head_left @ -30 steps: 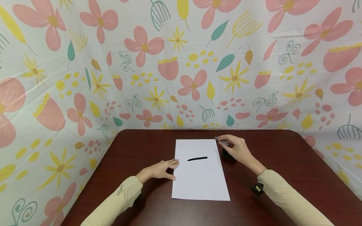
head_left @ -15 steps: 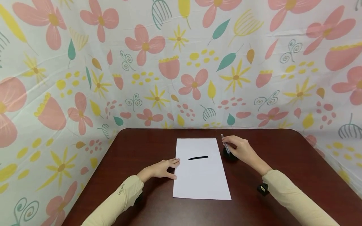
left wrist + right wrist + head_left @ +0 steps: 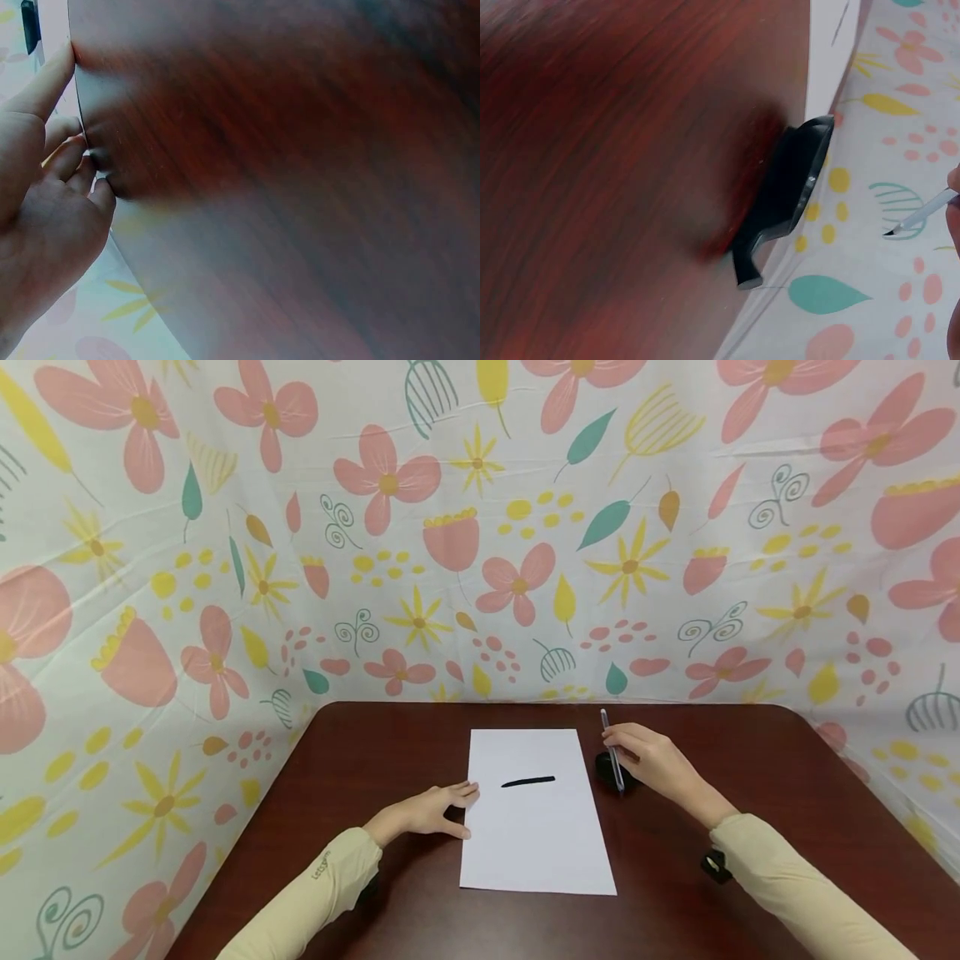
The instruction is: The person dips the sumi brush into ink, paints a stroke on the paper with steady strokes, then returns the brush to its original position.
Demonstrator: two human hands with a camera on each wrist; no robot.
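A white sheet of paper [image 3: 536, 843] lies on the table, with one thick black stroke [image 3: 528, 782] across its upper half. My left hand [image 3: 431, 811] rests at the paper's left edge, fingers and thumb spread onto it; the left wrist view shows this hand [image 3: 52, 202] from the side. Between thumb and fingers, my right hand [image 3: 660, 767] pinches a slim brush [image 3: 617, 768], held nearly upright with its tip down over a small black ink dish [image 3: 604, 766]. In the right wrist view, the dark brush tip [image 3: 890, 233] shows apart from the dish [image 3: 787, 180].
The dark red-brown table [image 3: 375, 743] reaches back to a white curtain [image 3: 480, 652] printed with flowers and leaves. More curtain hangs along the left side. A small black device [image 3: 716, 865] sits under the right wrist.
My right hand has moved right, from the paper's upper right corner to over the dish. The brush has swung from a slant to nearly upright. My left hand stays in place.
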